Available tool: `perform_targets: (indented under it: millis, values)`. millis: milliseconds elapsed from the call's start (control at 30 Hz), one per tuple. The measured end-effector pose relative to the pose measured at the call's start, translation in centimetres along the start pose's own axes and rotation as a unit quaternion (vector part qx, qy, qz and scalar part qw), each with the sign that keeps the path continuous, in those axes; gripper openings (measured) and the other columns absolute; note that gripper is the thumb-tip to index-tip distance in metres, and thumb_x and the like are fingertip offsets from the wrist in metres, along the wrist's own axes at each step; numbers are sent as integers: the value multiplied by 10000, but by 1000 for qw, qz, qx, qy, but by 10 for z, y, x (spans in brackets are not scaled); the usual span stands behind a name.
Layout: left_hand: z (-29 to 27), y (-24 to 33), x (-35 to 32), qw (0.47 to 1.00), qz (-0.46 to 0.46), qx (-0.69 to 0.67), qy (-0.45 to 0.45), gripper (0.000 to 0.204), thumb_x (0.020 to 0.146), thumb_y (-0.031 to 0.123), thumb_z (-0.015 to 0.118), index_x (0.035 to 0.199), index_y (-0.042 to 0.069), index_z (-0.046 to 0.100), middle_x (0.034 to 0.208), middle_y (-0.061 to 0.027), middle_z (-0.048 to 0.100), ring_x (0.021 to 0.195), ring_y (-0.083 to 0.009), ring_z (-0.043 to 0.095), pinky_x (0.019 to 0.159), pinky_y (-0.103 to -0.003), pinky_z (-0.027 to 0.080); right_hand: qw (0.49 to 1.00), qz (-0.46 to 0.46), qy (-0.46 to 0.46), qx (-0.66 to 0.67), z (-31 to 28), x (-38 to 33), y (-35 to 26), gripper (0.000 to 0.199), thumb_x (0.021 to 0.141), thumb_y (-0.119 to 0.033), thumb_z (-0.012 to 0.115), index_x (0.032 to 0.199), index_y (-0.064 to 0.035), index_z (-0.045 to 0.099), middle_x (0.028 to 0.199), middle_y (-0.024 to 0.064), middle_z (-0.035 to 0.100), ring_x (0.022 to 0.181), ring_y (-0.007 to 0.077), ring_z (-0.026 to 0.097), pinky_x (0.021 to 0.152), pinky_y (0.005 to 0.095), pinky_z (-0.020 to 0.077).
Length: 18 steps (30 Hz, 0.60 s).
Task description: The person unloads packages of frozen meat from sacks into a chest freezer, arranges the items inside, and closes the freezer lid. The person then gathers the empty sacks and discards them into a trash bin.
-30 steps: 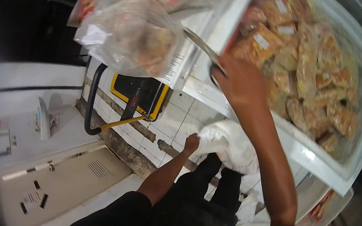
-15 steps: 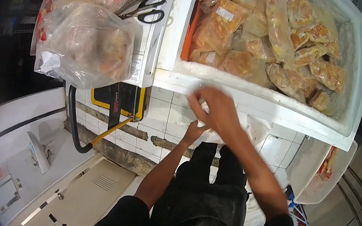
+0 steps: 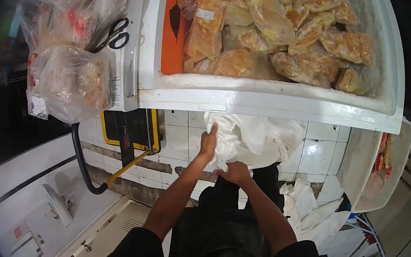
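Observation:
A white sack (image 3: 255,133) hangs in front of me, just below the front rim of a chest freezer (image 3: 271,106). My left hand (image 3: 208,143) grips the left side of its bunched mouth, thumb pointing up. Lower and to the right, my right hand (image 3: 235,173) is closed on the near edge of the same sack. The sack's mouth gapes between the hands, and its lower part is partly hidden. Inside the freezer lie several clear bags of frozen meat pieces (image 3: 263,13), some with white labels.
Left of the freezer, plastic-wrapped frozen blocks (image 3: 72,83) and black-handled scissors (image 3: 115,36) rest on a white surface. A platform scale (image 3: 129,128) with a bent black handle stands below. At right are a pale bin (image 3: 354,170) and more white sacks (image 3: 317,212) on the floor.
My right hand has come down from near the freezer rim and taken hold of the sack. More of the sack shows, spread wider. The view has shifted right.

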<state>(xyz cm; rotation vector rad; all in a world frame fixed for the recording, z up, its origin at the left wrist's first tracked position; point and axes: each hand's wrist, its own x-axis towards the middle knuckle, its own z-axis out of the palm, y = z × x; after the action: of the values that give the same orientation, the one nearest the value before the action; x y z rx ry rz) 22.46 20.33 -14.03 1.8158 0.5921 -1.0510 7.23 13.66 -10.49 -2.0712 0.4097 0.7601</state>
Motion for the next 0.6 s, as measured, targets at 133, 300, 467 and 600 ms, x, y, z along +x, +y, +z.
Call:
perform_targets:
  millis: [133, 300, 467, 600]
  values:
    - [12, -11, -6, 964, -75, -245, -71, 603, 927, 456, 465, 1190, -87, 471, 1139, -181, 551, 1005, -277, 580, 830, -428, 515, 995, 11, 72, 65, -1, -40, 3, 598, 819, -603, 503, 751, -32, 670, 710, 204, 628, 711, 379, 613, 688, 457, 484]
    - [75, 16, -102, 953, -73, -170, -240, 529, 955, 422, 415, 1284, 9, 422, 1212, -117, 538, 1080, -243, 559, 911, -414, 481, 975, 29, 187, 113, -29, -128, 44, 448, 805, -465, 607, 693, -34, 660, 725, 218, 621, 727, 383, 608, 699, 460, 481]
    - [80, 37, -232, 961, -33, -201, -185, 442, 944, 255, 500, 1240, -68, 441, 1168, -162, 555, 1029, -237, 579, 851, -346, 496, 951, -59, 260, 155, -63, -224, 36, 233, 740, -227, 679, 900, -58, 672, 883, 182, 653, 816, 367, 614, 722, 426, 491]
    - [90, 47, -303, 967, 52, -175, -176, 370, 921, 176, 535, 1181, -84, 502, 1121, -151, 585, 987, -212, 588, 831, -310, 477, 941, -123, 293, 114, -122, -285, 39, 179, 671, -87, 640, 846, -62, 668, 816, 148, 651, 710, 352, 600, 672, 380, 474]
